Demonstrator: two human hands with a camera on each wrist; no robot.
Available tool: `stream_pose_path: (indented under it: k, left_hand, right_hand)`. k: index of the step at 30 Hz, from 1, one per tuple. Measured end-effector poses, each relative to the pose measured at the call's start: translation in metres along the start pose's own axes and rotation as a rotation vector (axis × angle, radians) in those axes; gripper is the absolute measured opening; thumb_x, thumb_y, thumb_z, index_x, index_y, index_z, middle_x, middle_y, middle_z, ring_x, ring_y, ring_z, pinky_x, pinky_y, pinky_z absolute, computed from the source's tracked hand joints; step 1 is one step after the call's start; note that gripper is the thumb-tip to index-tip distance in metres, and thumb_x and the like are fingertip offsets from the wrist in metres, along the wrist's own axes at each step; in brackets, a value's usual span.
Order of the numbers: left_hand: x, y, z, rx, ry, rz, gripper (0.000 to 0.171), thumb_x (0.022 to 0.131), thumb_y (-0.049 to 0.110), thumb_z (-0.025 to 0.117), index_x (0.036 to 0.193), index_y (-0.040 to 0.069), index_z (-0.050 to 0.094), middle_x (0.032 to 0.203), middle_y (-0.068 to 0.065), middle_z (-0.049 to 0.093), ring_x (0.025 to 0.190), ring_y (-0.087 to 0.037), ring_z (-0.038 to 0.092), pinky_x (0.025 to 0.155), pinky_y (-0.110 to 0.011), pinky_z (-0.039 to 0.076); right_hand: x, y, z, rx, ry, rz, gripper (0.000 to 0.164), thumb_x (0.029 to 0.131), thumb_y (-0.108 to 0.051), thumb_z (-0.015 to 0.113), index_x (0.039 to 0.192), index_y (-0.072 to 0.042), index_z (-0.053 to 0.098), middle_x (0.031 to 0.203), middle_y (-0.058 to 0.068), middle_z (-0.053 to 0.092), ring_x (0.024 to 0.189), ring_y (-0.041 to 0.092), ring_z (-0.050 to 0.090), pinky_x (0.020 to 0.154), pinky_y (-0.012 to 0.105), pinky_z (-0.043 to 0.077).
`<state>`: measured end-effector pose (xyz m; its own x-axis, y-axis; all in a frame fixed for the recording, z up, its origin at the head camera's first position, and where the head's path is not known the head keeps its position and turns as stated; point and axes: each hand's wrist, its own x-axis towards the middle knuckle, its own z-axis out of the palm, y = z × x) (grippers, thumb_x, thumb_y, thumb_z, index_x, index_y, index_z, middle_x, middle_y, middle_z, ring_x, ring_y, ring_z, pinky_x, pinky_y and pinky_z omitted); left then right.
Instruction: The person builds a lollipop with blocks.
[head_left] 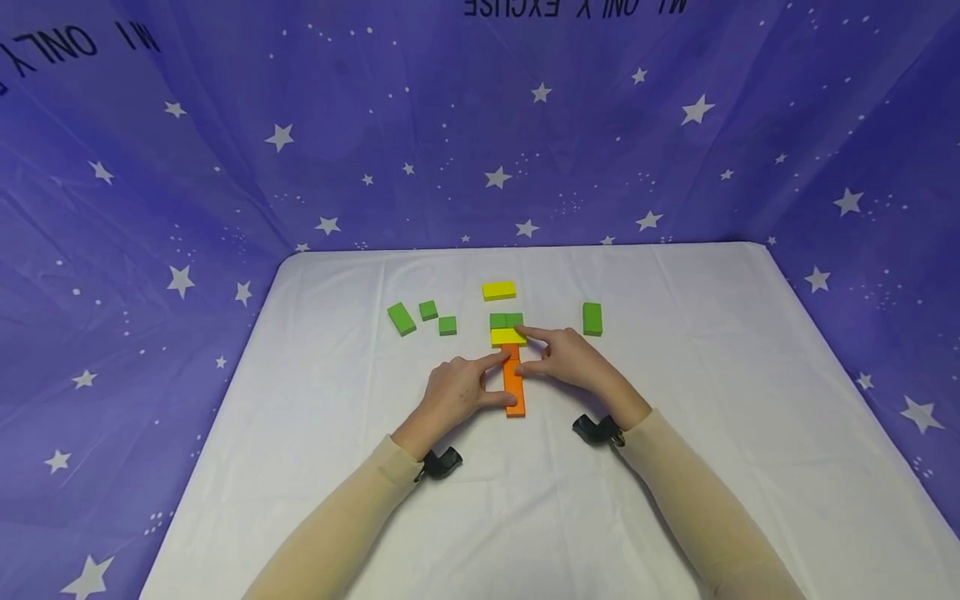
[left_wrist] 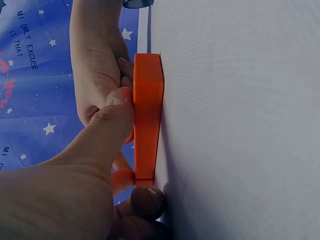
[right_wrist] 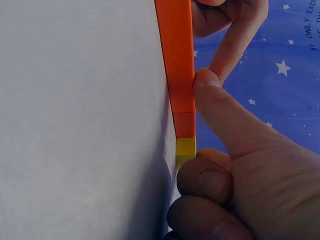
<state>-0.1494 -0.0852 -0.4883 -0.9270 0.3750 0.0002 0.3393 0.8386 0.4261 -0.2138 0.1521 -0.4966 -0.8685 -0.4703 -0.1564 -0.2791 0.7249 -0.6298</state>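
Note:
A row of flat blocks lies on the white table. The long orange block is nearest the person, then comes a smaller orange block. A yellow block lies crosswise beyond them, with two green square blocks side by side behind it. My left hand rests its thumb on the long orange block's near part, its index finger touching the small orange one. From the right, my right hand lays its thumb on the long block and its index finger by the yellow and green blocks. Fingertips partly cover the row.
Another yellow block lies behind the row. To the left are a green rectangular block and two small green squares. A green rectangular block lies to the right. A blue star-patterned cloth hangs around the table.

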Motion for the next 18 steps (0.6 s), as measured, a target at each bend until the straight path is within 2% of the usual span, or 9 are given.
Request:
stream_pose_path:
  k: [8, 12, 15, 18]
  left_hand:
    - [0.001, 0.001, 0.000, -0.011, -0.002, 0.009, 0.082, 0.080, 0.066, 0.083, 0.151, 0.032, 0.061, 0.058, 0.007, 0.051, 0.049, -0.012, 0.042, 0.050, -0.026, 0.029]
    - [0.002, -0.002, 0.000, -0.059, 0.010, -0.005, 0.077, 0.083, 0.063, 0.083, 0.150, 0.032, 0.063, 0.058, 0.006, 0.050, 0.049, -0.012, 0.042, 0.051, -0.026, 0.028]
    - [0.003, -0.005, 0.001, -0.116, 0.038, -0.028, 0.069, 0.086, 0.060, 0.082, 0.147, 0.031, 0.066, 0.059, 0.007, 0.050, 0.050, -0.011, 0.043, 0.052, -0.026, 0.029]
    - [0.004, -0.009, 0.001, -0.173, 0.094, -0.045, 0.063, 0.088, 0.057, 0.082, 0.142, 0.028, 0.069, 0.061, 0.007, 0.053, 0.053, -0.010, 0.046, 0.054, -0.025, 0.030]
  right_hand:
    - [-0.001, -0.001, -0.001, -0.003, -0.001, 0.019, 0.085, 0.085, -0.056, 0.085, 0.159, -0.030, 0.051, 0.057, -0.008, 0.031, 0.053, 0.012, 0.031, 0.057, 0.030, 0.028]
    - [-0.002, -0.003, -0.002, -0.003, 0.005, 0.014, 0.084, 0.085, -0.054, 0.086, 0.158, -0.029, 0.052, 0.058, -0.008, 0.030, 0.054, 0.012, 0.030, 0.057, 0.030, 0.028]
    - [-0.002, -0.004, -0.002, -0.004, 0.006, 0.009, 0.084, 0.085, -0.053, 0.087, 0.158, -0.028, 0.053, 0.058, -0.008, 0.030, 0.055, 0.012, 0.030, 0.058, 0.031, 0.028]
    - [-0.002, -0.005, -0.001, -0.008, 0.009, 0.008, 0.084, 0.084, -0.052, 0.088, 0.158, -0.029, 0.053, 0.058, -0.008, 0.030, 0.055, 0.013, 0.030, 0.058, 0.031, 0.028]
